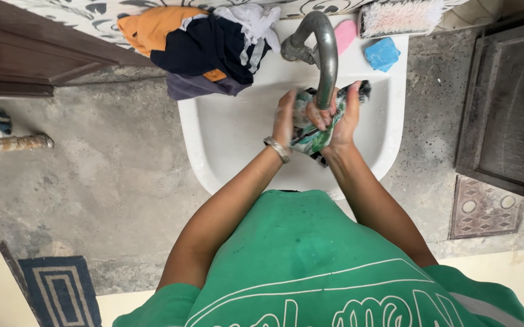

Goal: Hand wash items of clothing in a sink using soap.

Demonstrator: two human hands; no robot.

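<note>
Both forearms reach forward from the green shirt and meet over the white ceramic sink (pixel 213 130), just under the curved grey metal tap (pixel 325 57). The left hand (pixel 286 118), a silver bangle (pixel 277 149) on its wrist, stands on edge with its fingers curled together against a wet green, white and black patterned cloth (pixel 310 136). The right hand (pixel 344 118) presses in from the other side, its fingers clamped on the same cloth, which is bunched between the two palms above the basin. A heap of orange, navy and white clothes (pixel 204 45) lies on the sink's back left rim. A blue soap block (pixel 382 53), a pink soap bar (pixel 345 34) and a bristle scrubbing brush (pixel 400 16) sit on the back right rim.
</note>
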